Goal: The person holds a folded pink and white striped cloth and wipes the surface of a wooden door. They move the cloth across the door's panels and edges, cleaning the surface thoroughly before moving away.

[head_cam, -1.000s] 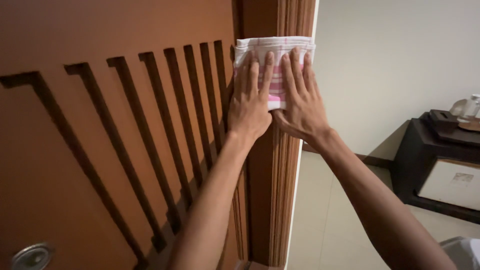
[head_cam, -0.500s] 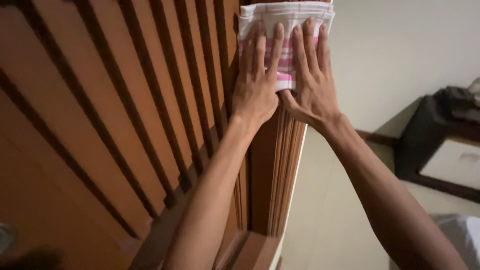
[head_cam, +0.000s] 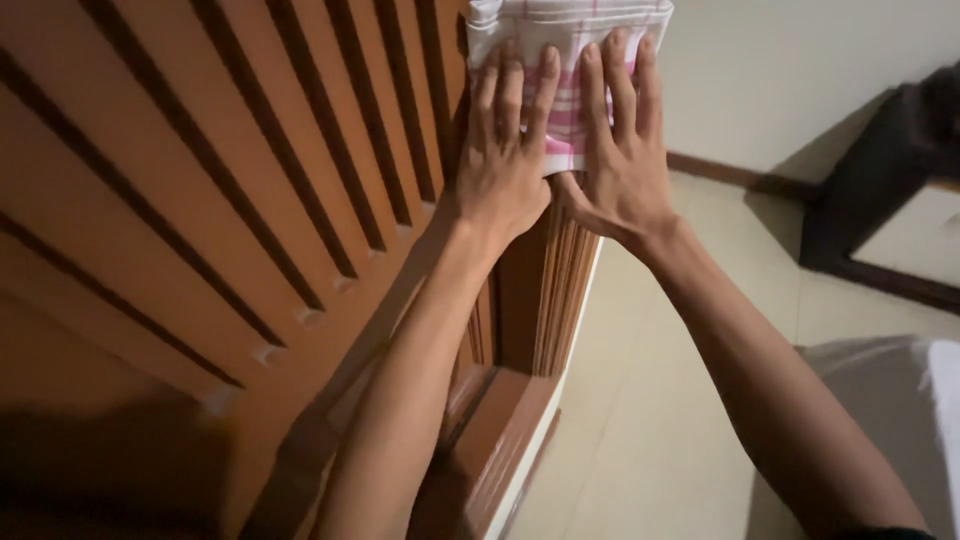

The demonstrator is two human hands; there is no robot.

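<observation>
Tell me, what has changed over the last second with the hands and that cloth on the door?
Little: the view tilted and drew closer, nothing was let go. Both hands, left hand and right hand, stay pressed flat on the pink-checked cloth against the wooden door edge.

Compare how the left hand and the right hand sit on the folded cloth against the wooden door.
The left hand lies over the cloth's left half, next to the door's slanted grooves; the right hand covers the right half, by the door's edge. The left hand's fingers tilt slightly rightward, while the right hand's point almost straight up, thumb spread out towards the left hand. Both lie flat, palms down, fingers extended, pressing the pink-and-white checked cloth to the wood.
</observation>
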